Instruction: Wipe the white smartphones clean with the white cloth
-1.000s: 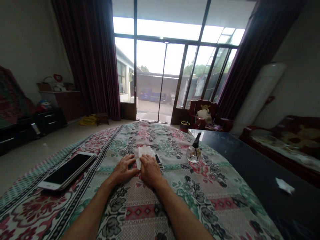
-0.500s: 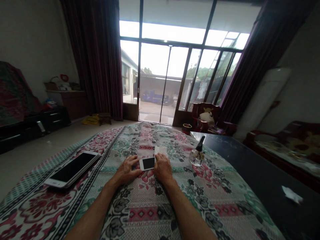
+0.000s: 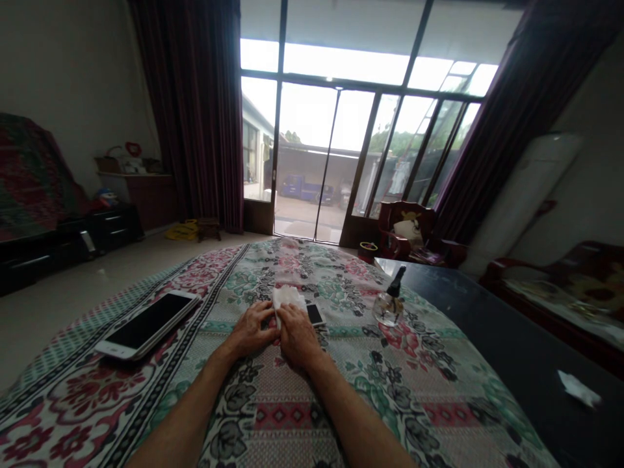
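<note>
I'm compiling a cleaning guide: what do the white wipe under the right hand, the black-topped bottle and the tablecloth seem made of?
White wipe: soft, matte, probably tissue or thin cloth, as its crumpled edge suggests.
Bottle: clear, shiny glass or plastic, being see-through; the opaque, moulded-looking black top suggests plastic.
Tablecloth: matte fabric, judging by its woven-looking texture; fibre unclear.

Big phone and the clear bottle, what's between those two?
In the head view, from left: your left hand, your right hand on a white tissue, then a partly covered small phone, on the flowered tablecloth.
</note>
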A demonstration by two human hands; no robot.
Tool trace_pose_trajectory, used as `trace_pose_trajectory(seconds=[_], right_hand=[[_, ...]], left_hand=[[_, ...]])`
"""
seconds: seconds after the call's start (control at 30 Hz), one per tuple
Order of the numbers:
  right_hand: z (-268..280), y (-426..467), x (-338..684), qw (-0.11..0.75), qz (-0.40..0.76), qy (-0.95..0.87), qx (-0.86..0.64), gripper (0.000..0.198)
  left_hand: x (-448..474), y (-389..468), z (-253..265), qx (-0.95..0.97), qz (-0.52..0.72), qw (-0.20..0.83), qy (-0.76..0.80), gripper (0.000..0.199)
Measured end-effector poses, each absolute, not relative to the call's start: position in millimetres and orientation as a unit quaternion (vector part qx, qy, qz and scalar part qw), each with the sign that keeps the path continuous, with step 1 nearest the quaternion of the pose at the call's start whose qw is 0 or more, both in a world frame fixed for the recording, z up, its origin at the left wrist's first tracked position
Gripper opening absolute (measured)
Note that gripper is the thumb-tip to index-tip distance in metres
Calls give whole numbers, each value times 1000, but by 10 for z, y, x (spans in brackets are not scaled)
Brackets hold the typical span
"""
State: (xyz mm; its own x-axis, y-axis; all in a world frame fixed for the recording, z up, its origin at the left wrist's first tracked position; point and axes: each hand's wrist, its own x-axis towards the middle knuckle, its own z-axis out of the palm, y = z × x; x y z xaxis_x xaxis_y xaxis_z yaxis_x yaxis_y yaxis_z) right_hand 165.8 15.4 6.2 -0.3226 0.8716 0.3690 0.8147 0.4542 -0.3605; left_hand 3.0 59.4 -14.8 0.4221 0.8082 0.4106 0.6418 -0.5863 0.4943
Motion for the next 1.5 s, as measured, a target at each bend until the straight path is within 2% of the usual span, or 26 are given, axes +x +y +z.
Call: trace_pose_trajectory(seconds=[0.13,0.53,0.93,1.5], right_hand=[[51,165,1666,269,57,-817,-507,39],[90,268,1957,277,2,-750,-600,31],[79,291,2051,282,4,-725,-628,36],[42,40,2054,267,17,-721,-640,45]], left_hand=[[30,591,-140,840,318,133,420,46],[-4,608,-193,822,300,141,464,51],[46,551,-192,818,281,104,491,58],[62,599,-211,819,281,100,490,58]])
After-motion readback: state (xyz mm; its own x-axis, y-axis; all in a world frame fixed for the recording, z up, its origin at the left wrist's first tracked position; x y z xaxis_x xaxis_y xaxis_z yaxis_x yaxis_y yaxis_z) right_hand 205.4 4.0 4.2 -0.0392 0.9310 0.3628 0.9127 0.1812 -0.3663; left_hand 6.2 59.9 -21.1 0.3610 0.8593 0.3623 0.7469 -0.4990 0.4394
